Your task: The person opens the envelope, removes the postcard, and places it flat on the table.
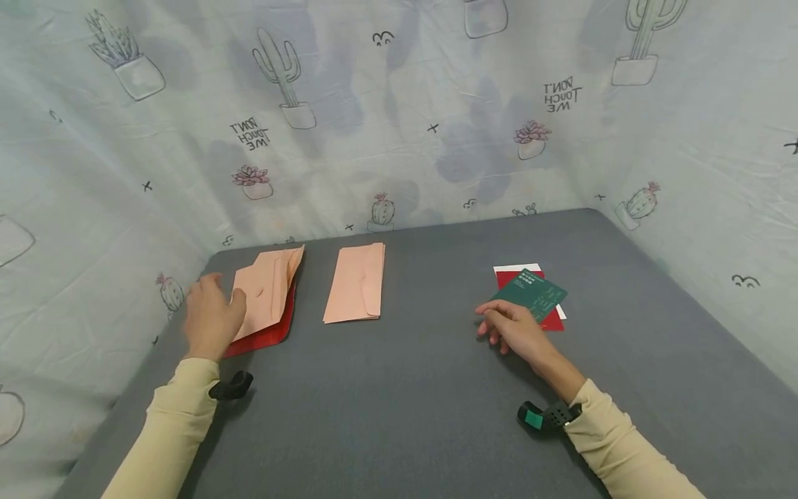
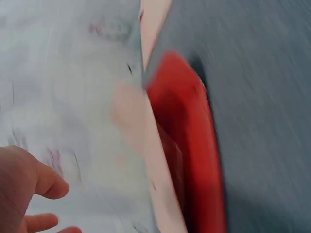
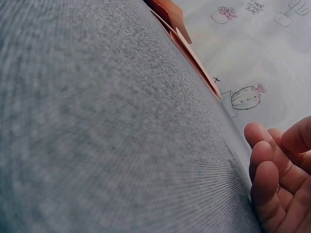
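Observation:
On the left, my left hand (image 1: 212, 315) is beside several pink envelopes (image 1: 258, 291), its thumb and fingers apart and nothing between them. These envelopes lie askew on a red tray-like piece (image 1: 274, 335), which shows a raised, curved side (image 2: 194, 111) in the blurred left wrist view. Across the table, my right hand (image 1: 511, 329) is by the near left corner of a dark green card (image 1: 533, 291). Its fingers (image 3: 266, 182) are loosely bent and hold nothing in the right wrist view. Under the green card lie a red card (image 1: 553, 321) and a white one (image 1: 517, 267).
A neat stack of pink envelopes (image 1: 355, 284) lies between the hands, toward the back of the grey table (image 1: 386, 409). A pale curtain with cactus prints (image 1: 411, 125) hangs behind and along both sides. Each wrist wears a black band (image 1: 232, 386).

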A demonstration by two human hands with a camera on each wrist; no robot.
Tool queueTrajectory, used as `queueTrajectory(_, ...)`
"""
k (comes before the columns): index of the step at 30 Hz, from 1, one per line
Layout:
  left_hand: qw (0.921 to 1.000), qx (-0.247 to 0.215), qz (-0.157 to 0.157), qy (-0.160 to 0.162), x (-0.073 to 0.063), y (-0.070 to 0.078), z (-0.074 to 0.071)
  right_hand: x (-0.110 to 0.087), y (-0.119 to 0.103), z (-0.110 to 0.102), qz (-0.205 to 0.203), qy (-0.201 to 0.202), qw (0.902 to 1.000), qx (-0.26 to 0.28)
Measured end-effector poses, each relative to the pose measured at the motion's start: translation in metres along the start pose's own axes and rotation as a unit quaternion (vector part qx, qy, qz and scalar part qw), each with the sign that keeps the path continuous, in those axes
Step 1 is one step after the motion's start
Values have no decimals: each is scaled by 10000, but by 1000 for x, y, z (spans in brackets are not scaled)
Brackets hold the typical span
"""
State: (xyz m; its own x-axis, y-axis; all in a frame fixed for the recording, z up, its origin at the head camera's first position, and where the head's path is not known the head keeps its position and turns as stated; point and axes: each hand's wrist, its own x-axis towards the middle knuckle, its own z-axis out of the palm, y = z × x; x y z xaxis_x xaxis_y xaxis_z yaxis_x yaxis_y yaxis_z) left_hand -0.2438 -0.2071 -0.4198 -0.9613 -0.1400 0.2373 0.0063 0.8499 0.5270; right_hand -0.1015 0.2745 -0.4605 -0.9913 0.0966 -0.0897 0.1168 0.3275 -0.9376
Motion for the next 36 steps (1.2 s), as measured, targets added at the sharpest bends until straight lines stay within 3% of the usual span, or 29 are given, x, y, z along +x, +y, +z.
queueTrajectory(4,9981,-213,578,82,-3,34,5,-1,-1,0,32,27,10000,-10)
queueTrajectory(9,9915,-366,1170,-433,-13,74,15,-2,-2,0,62,21,10000,-24)
queueTrajectory(12,9880,-226,1209,-933,-16,94,28,-2,-2,-1,57,36,10000,-26)
queueTrajectory(15,9845,-42,1000,-1439,-18,109,46,-2,-2,-2,48,35,10000,-21)
queueTrajectory(19,9790,319,908,-1796,-24,124,71,-3,-2,-3,40,3,10000,-66)
queueTrajectory(24,9721,1063,1097,-1778,-28,140,94,-4,-3,-2,25,30,10000,-60)
queueTrajectory(30,9583,1931,976,-1864,-28,145,106,-2,-5,1,36,-48,10000,-45)
queueTrajectory(36,9595,1821,897,-1955,-26,144,107,-2,-4,1,-3,-25,10000,-44)
